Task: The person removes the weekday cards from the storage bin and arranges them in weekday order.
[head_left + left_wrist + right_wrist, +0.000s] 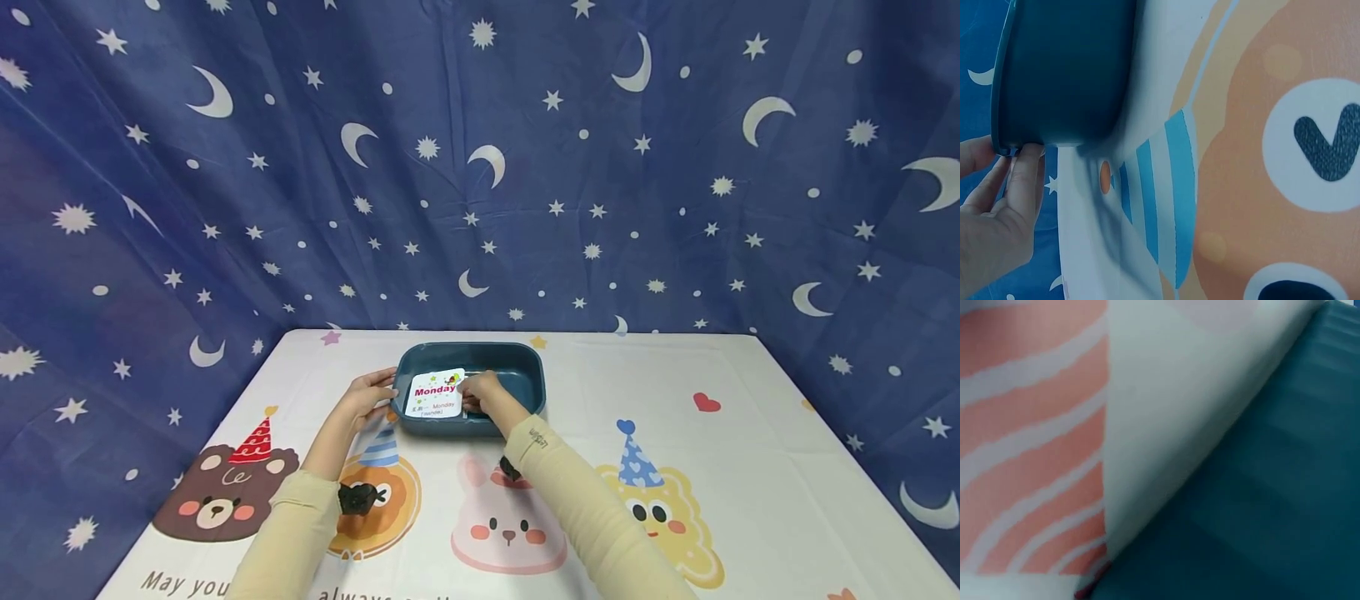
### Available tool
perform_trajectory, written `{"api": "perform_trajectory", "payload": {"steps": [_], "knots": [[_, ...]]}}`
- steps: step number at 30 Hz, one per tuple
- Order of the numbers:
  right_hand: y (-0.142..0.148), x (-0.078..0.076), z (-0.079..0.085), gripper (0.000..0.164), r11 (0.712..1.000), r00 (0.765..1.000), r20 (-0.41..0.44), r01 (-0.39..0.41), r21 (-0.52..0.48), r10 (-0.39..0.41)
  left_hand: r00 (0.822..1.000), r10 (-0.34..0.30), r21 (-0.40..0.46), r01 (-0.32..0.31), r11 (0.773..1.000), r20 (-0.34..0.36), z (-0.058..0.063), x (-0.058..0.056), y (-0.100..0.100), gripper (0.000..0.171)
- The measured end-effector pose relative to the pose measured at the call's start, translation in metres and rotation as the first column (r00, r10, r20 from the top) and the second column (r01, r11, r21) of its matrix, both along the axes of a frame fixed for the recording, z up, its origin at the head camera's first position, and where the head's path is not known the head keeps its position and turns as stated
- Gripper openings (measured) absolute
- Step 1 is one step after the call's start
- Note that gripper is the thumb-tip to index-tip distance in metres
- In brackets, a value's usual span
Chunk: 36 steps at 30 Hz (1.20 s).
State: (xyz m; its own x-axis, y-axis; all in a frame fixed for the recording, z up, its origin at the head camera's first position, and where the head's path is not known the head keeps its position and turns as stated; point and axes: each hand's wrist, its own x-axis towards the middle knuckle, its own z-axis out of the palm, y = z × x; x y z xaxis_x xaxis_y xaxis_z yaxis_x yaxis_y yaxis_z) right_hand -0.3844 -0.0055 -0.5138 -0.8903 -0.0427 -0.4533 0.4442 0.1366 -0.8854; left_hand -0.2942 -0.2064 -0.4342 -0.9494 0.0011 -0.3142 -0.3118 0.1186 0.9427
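A dark teal rectangular bin with rounded corners stands near the far side of the table. My left hand pinches its left rim; in the left wrist view the thumb lies over the rim and the fingers press the outer wall. Inside the bin, my right hand holds a white "Monday" card by its right edge. The card's printed face is up, tilted toward me. The right wrist view has only the bin's outer wall and the tablecloth, with the right hand out of sight.
A white tablecloth printed with cartoon animals in party hats covers the table. Behind it hangs a blue curtain with moons and stars. Black wrist devices show beside both forearms.
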Motion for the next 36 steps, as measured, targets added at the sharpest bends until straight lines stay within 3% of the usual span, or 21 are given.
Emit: {"api": "perform_trajectory", "payload": {"steps": [3,6,10,21,30,36], "knots": [[-0.004,-0.006,-0.005,0.032,0.998,1.000,0.001,-0.031,0.054,0.031,1.000,-0.001,0.000,0.001,1.000,0.004,0.000,0.000,0.001,0.055],[-0.001,0.027,0.038,0.024,0.995,0.999,-0.018,-0.028,0.099,0.030,1.000,-0.005,-0.001,0.005,1.000,0.004,0.000,0.000,0.002,0.055],[0.008,0.054,0.069,0.026,0.998,0.999,-0.027,-0.020,0.058,0.022,1.000,-0.010,-0.003,0.010,1.000,-0.003,0.000,0.000,0.003,0.055],[0.027,0.060,0.087,0.034,1.000,0.999,-0.039,-0.019,0.008,0.020,0.999,-0.032,0.023,0.031,0.999,0.006,0.003,0.000,-0.001,0.057],[0.045,0.069,0.095,0.038,0.999,0.998,-0.052,-0.048,-0.023,0.047,1.000,-0.002,-0.029,0.002,1.000,-0.001,0.005,0.003,-0.002,0.057],[0.062,0.080,0.105,0.036,0.996,0.995,-0.087,-0.063,-0.060,0.058,0.999,-0.021,-0.060,0.018,0.998,-0.050,0.005,0.003,0.000,0.055]]}}
